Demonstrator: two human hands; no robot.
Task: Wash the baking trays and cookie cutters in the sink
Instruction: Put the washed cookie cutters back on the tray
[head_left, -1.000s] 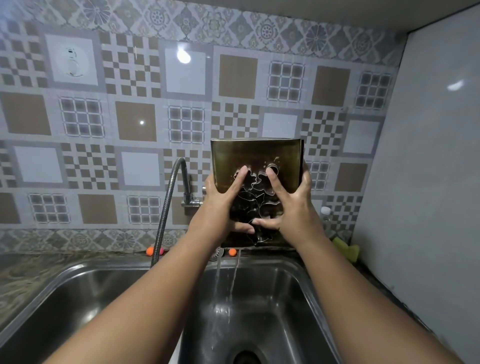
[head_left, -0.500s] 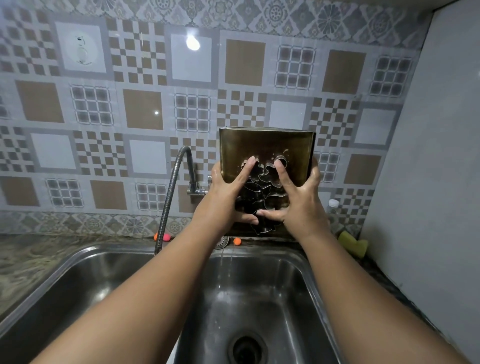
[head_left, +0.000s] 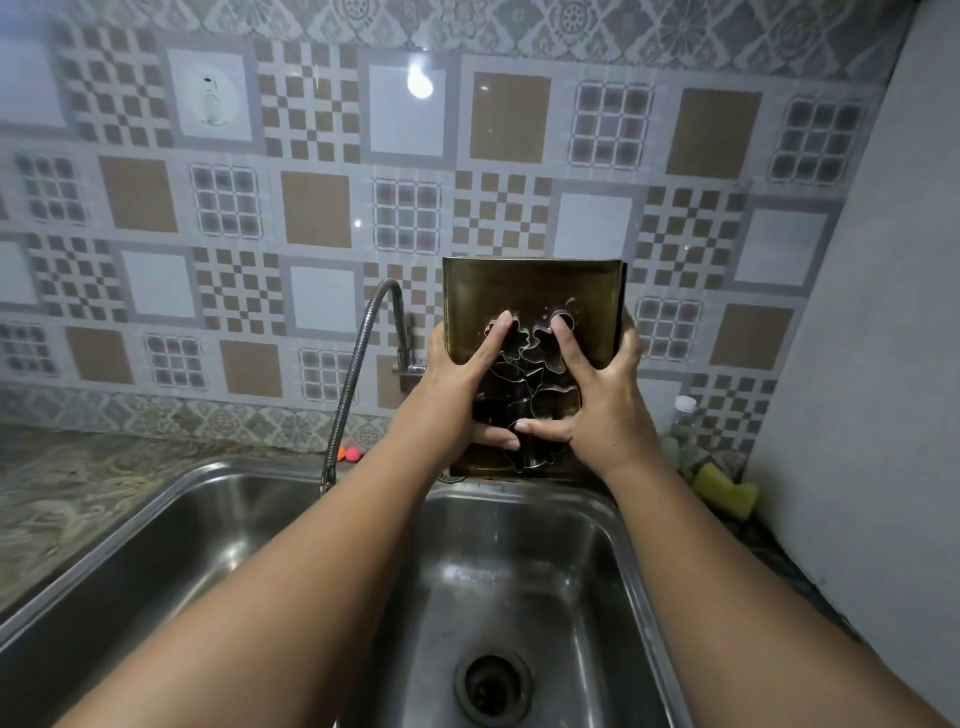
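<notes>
A dark brownish baking tray (head_left: 530, 291) stands almost upright, its lower edge resting on the back rim of the right sink basin (head_left: 519, 582). Several metal cookie cutters (head_left: 535, 364) lie against its inner face. My left hand (head_left: 457, 384) grips the tray's left edge, fingers pressing the cutters against it. My right hand (head_left: 597, 395) grips the right edge and presses the cutters too. Both thumbs meet low on the tray.
A flexible metal faucet hose (head_left: 358, 374) arches down at the left of the tray toward the left basin (head_left: 171, 561). A yellow sponge (head_left: 724, 493) and a small bottle (head_left: 680, 415) sit in the right corner. Small orange and pink things (head_left: 348, 454) lie behind the sink.
The stream of water draining off the tray's lower edge has stopped. The tray and both hands keep the same grip while the view has tilted down, showing the drain.
</notes>
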